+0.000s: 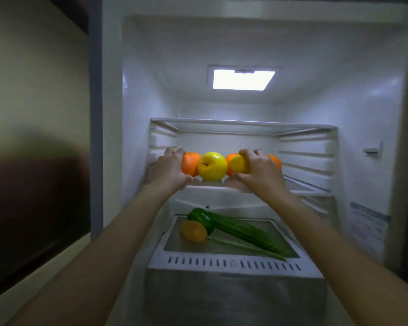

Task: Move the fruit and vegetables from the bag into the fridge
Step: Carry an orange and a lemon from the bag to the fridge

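A: How much of the work is done, do you think?

B: A good part, I judge. In the centre of the frame a row of fruit sits on the middle shelf (302, 187) of the fridge (375, 109): an orange (189, 164) at the left, a yellow apple (211, 166) beside it, then a second orange (230, 163) half hidden, and one more orange (276, 161) behind the right hand.

A: And the hands?

B: The left hand (169, 169) is curled around the left orange, fingers over its top. The right hand (259, 169) grasps a yellow fruit (239, 164), maybe a lemon; it is too covered to be sure. Both fruits seem to touch the shelf or to be just above it, I cannot tell which.

A: Any vegetables?

B: Yes, lower in the frame, on the glass cover (233, 249) above the drawer, lie a green pepper (199, 217), a yellow-orange pepper (193, 231), a long green vegetable (243, 231) like a cucumber, and a thin green stalk (247, 247) beside it. They touch each other.

A: What is left?

B: The bag is not in view, so I cannot say if more is inside. At least these two fruits must be set down and let go
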A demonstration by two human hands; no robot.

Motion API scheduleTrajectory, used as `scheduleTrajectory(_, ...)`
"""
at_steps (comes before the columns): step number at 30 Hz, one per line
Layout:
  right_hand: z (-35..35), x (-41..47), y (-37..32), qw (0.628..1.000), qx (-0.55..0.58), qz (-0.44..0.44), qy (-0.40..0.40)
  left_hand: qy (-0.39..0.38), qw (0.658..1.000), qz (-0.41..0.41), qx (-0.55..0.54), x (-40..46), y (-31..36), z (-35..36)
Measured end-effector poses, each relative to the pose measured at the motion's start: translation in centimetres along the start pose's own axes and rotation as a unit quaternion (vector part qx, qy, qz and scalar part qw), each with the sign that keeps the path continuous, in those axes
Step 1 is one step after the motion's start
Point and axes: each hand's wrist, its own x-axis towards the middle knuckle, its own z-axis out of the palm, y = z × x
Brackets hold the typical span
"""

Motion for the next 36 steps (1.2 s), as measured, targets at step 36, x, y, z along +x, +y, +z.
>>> scheduleTrajectory(36,-0.9,-0.1,-0.2,0.983,-0.075,-0.032,-0.164,0.015,0.993,0.049,0.108,-3.6,2.8,-0.3)
